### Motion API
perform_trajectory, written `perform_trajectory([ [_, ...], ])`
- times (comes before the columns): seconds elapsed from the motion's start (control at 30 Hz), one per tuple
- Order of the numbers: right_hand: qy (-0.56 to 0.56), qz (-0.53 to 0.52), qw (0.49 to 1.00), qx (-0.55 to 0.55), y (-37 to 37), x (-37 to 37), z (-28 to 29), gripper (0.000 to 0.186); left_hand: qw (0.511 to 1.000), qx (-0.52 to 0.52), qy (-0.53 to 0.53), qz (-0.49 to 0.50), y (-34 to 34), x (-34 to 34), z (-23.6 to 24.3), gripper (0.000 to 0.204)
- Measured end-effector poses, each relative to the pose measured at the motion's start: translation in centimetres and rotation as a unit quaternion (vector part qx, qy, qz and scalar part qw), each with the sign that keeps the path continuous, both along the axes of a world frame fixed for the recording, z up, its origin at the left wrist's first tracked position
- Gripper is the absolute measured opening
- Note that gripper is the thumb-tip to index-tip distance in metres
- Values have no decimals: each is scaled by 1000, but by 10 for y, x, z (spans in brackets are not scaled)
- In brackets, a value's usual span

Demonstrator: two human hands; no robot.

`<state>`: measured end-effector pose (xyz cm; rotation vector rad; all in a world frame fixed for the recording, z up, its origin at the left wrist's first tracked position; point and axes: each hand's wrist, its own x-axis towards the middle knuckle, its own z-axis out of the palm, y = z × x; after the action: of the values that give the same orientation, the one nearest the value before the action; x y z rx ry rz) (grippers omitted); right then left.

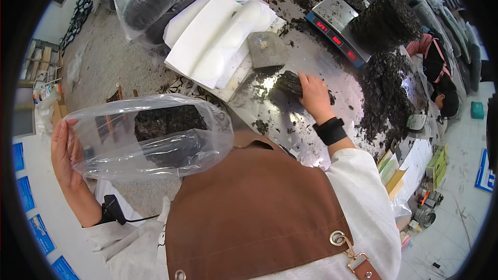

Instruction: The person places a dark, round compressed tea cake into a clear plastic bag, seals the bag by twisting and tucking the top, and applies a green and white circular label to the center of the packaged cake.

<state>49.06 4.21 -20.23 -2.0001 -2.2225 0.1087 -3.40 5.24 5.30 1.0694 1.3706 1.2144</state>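
- We look down past our brown apron at a metal table scattered with dark, flaky crumbs.
- Our left hand, out beyond the table's left edge, holds a clear plastic bag at its left end, the fingers close together on the film.
- The bag lies sideways in front of us, its right end near the table's near-left corner; through the film we see a blackish compressed block.
- Our right hand, with a black wristband, is over the table toward its near edge. Its fingers lie across a dark flaky chunk, touching it; we cannot tell whether they grip it or only rest there.
- Just beyond that chunk stands a grey stone block, beside white paper sheets spread along the table's left edge.
- Toward the far edge sits a digital scale with red readouts; a thick, round dark cake is at its right side.
- Loose dark flakes form a heap along the table's right edge.
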Motion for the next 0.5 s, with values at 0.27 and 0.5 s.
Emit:
perform_trajectory([
  [0.27, 61, -82, 995, -4, 17, 17, -10, 74, 1000, -10, -2, 14, -6, -9, 0, 24],
  [0.5, 268, -161, 950, 13, 9, 49, 30, 67, 998, -31, 40, -42, 7, -16, -1, 24],
])
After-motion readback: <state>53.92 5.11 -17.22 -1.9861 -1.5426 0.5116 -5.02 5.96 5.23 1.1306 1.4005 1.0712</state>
